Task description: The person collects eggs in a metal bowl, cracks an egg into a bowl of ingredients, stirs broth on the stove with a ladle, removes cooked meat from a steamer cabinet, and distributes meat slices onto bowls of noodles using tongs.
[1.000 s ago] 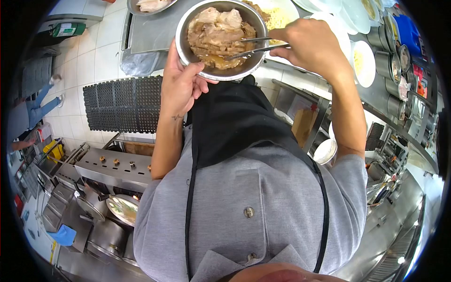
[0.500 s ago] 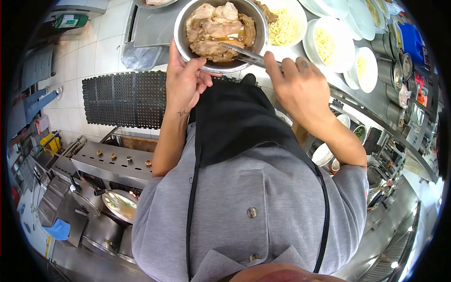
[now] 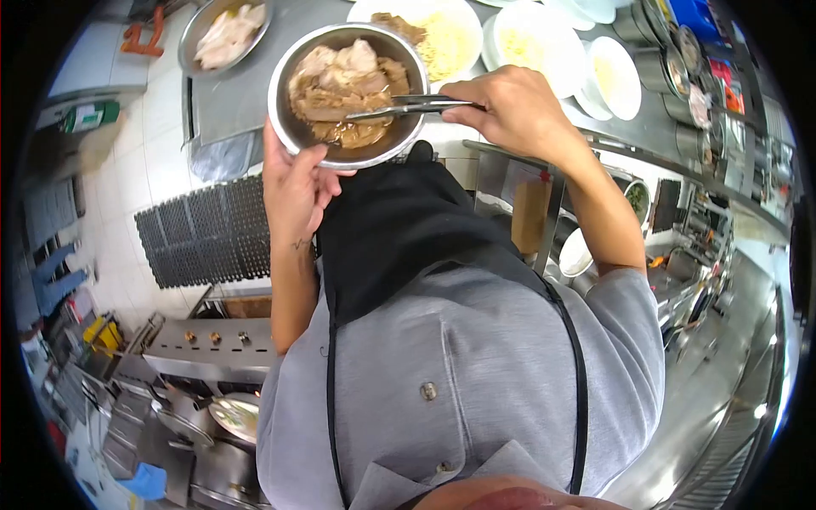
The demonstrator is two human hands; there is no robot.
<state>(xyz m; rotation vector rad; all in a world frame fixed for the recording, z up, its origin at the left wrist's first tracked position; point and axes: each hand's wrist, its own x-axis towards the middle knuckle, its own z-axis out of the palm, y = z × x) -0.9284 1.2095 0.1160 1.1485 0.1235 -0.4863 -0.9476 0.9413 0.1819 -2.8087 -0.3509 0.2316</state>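
A round steel bowl point(image 3: 283, 127) of sliced brown meat point(image 3: 344, 81) in sauce is held up by my left hand point(image 3: 297, 189), thumb on the rim and fingers beneath. My right hand point(image 3: 514, 110) is closed round metal tongs point(image 3: 433, 104), whose tips reach into the bowl and touch the meat. Behind the bowl, a white plate point(image 3: 466, 64) holds yellow noodles point(image 3: 442, 42) and some brown meat.
More white bowls of noodles point(image 3: 608, 76) stand to the right on the steel counter point(image 3: 234, 106). A steel bowl of pale meat point(image 3: 228, 36) is at the upper left. Lower left are a stove point(image 3: 212, 348) and pots; a person's legs show at far left.
The view has shifted, bringing the pale meat bowl further in. The tongs moved back from the meat's near side and now lie across it. My left hand still holds the bowl.
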